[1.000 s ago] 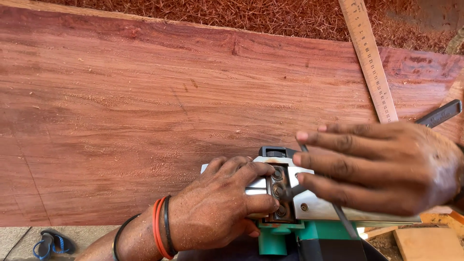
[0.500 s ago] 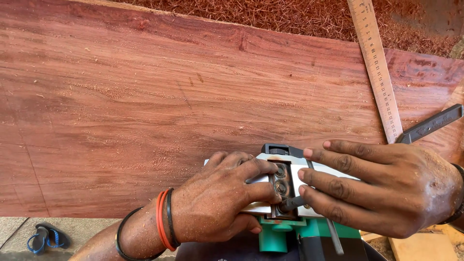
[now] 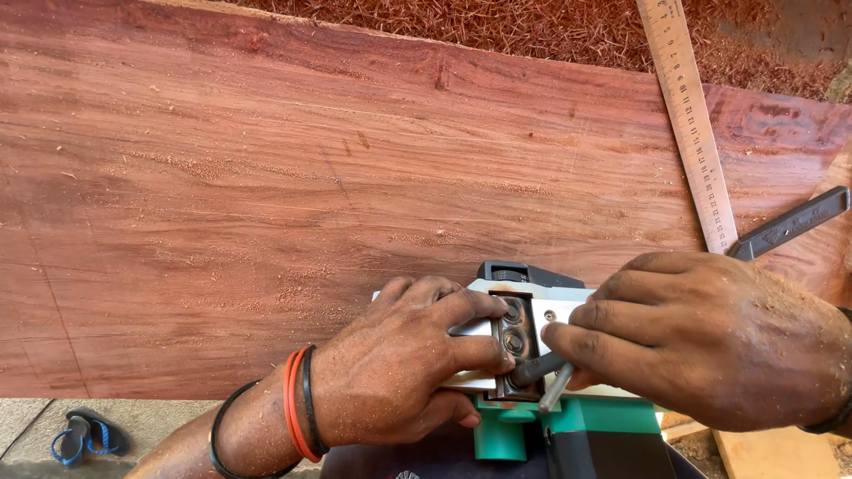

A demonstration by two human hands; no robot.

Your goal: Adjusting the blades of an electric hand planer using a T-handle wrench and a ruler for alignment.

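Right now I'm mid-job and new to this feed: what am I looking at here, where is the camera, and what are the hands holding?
There is no machine arm here. You see a person's two bare hands, filmed by one camera worn on their head and looking down.

The big reddish wooden plank fills most of the view, dusted with sawdust, with wood shavings piled beyond its far edge. A long ruler lies across its right side, next to a dark flat bar.

At the near edge sits an electric planer, turned so its silver sole and cutter drum face up; its body is green. The left hand, with red and black bands on the wrist, steadies the sole. The right hand holds a small metal key or wrench against the drum's bolts.

A blue sandal lies on the floor at lower left.
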